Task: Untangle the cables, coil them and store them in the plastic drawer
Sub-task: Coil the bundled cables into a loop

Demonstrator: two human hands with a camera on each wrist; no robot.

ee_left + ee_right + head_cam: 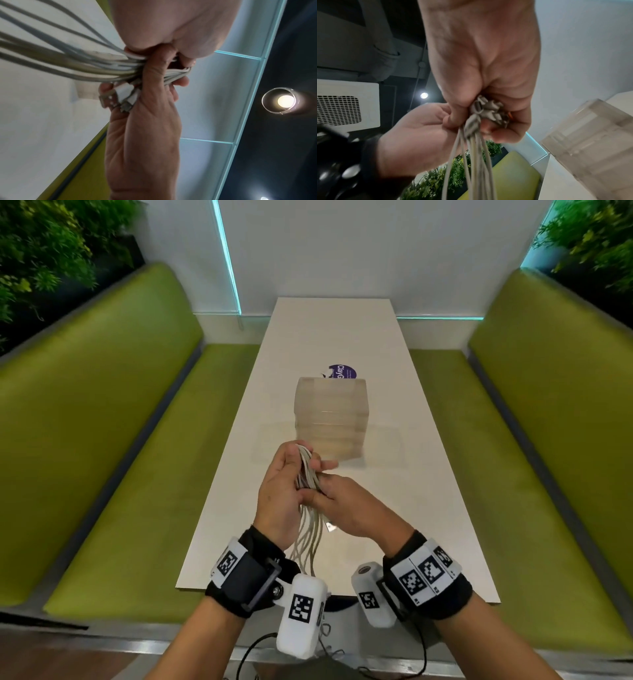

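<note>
A bundle of pale grey cables is held in the air over the near part of the white table. My left hand grips the bundle around its middle, thumb across the strands. My right hand closes round the bundle just below, fingers curled on the gathered plug ends. Loose loops hang from both hands toward the table's front edge. The translucent plastic drawer unit stands just beyond the hands, its drawers pushed in; it shows again as the drawer unit in the right wrist view.
A purple round sticker lies on the table behind the drawer unit. Green padded benches run along both sides of the table, with plants behind them. A white wall closes the far end.
</note>
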